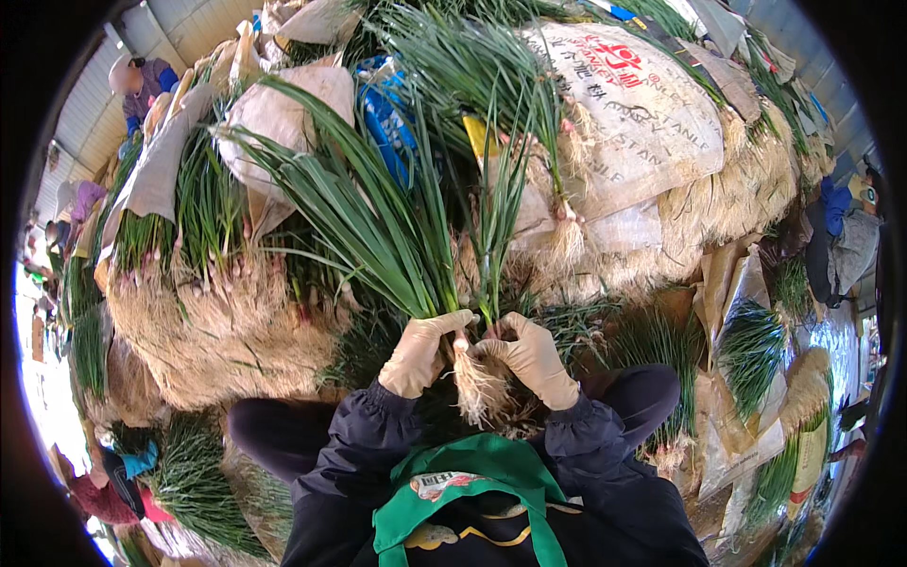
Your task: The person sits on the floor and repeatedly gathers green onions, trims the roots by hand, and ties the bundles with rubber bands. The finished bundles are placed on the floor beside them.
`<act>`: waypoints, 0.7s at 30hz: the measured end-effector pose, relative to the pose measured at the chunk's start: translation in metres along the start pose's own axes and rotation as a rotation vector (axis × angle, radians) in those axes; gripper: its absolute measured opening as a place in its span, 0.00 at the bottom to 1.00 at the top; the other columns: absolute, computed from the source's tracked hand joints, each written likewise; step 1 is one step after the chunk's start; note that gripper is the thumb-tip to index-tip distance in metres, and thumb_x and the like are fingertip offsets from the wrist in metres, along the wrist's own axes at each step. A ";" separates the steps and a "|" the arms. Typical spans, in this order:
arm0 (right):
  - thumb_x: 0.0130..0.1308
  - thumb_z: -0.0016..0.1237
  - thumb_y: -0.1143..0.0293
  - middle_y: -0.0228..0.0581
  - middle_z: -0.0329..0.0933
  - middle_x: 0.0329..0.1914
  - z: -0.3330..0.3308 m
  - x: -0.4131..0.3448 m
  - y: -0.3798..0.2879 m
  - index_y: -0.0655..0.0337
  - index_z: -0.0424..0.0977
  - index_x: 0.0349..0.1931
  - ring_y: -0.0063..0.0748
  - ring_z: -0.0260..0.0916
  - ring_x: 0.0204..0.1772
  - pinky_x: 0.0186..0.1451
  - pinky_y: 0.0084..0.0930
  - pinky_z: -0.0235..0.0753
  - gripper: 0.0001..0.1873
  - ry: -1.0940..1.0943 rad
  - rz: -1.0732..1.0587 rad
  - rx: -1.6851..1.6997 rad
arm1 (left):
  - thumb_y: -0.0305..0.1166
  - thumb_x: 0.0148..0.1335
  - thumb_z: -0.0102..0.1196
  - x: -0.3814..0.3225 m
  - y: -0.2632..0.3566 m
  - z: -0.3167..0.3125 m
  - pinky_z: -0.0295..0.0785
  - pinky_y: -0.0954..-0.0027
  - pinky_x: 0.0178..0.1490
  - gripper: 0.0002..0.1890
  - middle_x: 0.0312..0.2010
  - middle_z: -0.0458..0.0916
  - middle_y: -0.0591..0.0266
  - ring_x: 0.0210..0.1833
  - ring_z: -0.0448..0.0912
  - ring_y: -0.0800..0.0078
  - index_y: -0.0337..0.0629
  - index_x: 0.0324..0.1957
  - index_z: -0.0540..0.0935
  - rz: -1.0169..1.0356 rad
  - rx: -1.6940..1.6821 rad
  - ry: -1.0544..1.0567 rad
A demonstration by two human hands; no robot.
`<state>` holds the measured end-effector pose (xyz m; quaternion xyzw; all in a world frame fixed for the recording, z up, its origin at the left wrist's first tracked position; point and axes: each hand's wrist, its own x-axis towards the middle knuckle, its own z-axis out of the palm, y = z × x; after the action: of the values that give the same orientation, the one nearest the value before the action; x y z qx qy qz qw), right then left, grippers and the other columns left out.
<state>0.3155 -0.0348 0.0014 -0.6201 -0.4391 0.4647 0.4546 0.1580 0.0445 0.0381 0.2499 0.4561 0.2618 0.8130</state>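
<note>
In a pale glove, my left hand (414, 358) grips a fanned bunch of green garlic (407, 248) just above the bulbs. Its long leaves spread up and to the left. Pale stringy roots (473, 386) hang below the bulbs, between my two hands. My right hand (537, 365), gloved alike, pinches the base of a thinner group of green garlic stalks (498, 241) with thumb and fingers. The two hands are close together above my lap, and the right fingers partly hide the bulbs there.
A large root-fringed heap (212, 333) of green garlic rises ahead on the left. Printed white woven sacking (638, 135) covers part of the pile at right. More bundles (751, 354) lie at my right and behind left (198, 482). Another person (145, 85) is at far left.
</note>
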 end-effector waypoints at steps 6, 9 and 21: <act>0.62 0.53 0.73 0.34 0.78 0.33 -0.015 0.003 0.001 0.64 0.74 0.40 0.16 0.71 0.31 0.36 0.12 0.71 0.08 0.287 0.062 0.605 | 0.28 0.59 0.50 -0.026 -0.014 -0.075 0.81 0.55 0.36 0.14 0.33 0.76 0.62 0.33 0.80 0.67 0.41 0.49 0.71 0.226 -0.440 -0.225; 0.60 0.56 0.72 0.32 0.77 0.33 0.003 -0.004 0.013 0.65 0.75 0.40 0.15 0.67 0.28 0.29 0.13 0.65 0.10 0.062 0.223 0.518 | 0.26 0.59 0.51 -0.027 -0.021 -0.070 0.80 0.59 0.35 0.19 0.38 0.77 0.60 0.31 0.78 0.70 0.40 0.54 0.70 0.182 -0.465 -0.281; 0.67 0.48 0.65 0.34 0.80 0.35 0.025 -0.004 0.028 0.65 0.78 0.40 0.24 0.73 0.37 0.44 0.19 0.72 0.12 0.348 0.084 0.246 | 0.24 0.59 0.54 -0.026 -0.025 -0.048 0.74 0.70 0.22 0.19 0.24 0.75 0.64 0.16 0.72 0.76 0.34 0.53 0.71 0.107 -0.110 -0.022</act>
<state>0.2939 -0.0400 -0.0289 -0.6488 -0.2677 0.4194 0.5758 0.1095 0.0170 0.0160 0.2319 0.4180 0.3266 0.8154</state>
